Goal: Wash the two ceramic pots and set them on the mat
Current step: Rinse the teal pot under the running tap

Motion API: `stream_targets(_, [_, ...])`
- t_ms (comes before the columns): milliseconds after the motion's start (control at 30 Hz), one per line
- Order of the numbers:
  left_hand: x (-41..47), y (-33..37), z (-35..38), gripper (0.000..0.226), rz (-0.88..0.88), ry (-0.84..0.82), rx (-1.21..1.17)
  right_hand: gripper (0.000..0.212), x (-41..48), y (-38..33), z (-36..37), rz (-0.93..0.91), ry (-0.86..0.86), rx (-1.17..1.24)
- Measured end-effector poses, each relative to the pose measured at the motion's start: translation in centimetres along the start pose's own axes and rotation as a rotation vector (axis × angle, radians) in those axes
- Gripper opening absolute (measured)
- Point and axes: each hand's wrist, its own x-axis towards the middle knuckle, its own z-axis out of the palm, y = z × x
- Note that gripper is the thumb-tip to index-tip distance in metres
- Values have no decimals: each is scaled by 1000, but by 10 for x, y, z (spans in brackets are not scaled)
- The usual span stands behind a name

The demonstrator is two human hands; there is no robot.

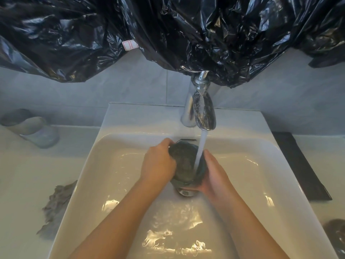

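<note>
A grey tiled wall [130, 85] is hung along the top of the frame with crumpled black plastic sheeting [168, 25], and a white sink [112, 184] is set into a pale worktop [22, 174] below it. At the centre of the frame a dark ceramic pot [183, 165] is held over the drain [184, 192], mouth up and tilted towards the viewer. The left hand [158, 163] is curled over its left rim, and the right hand [214, 172] is cupped round its right side and base.

A slip is judged the main risk: the pot is wet, and if the grip is loosened while it is turned, it could be dropped against the hard basin and chipped. Spray over the worktop could also be caused by the stream [200, 148] striking the rim. The black mat [298, 165] lies well apart at the right of the frame, so a dripping pot has to be carried across.

Water from the tap [202, 109] is poured inside the pot near its right wall; the level cannot be told. A shallow rippling film is held in the sink. A tumbler [35, 131] at the left is seen blurred, its contents unclear. A dark rounded thing [335, 234] at the lower right edge may be the second pot.
</note>
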Motion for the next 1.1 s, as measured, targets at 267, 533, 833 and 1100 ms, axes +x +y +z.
stream_targets(267, [-16, 12, 8, 20, 44, -30, 96, 24, -6, -3, -2, -411, 341, -983])
stream_targets(533, [-32, 13, 7, 21, -87, 4, -229, 38, -10, -6, 0, -387, 206, -990])
stream_targets(833, [-40, 6, 18, 27, -239, -190, -650, 18, -9, -20, -7, -438, 378, -1171])
stream_targets(1100, [-35, 6, 15, 18, -464, -45, -872, 45, -24, -22, -12, -557, -72, -1330])
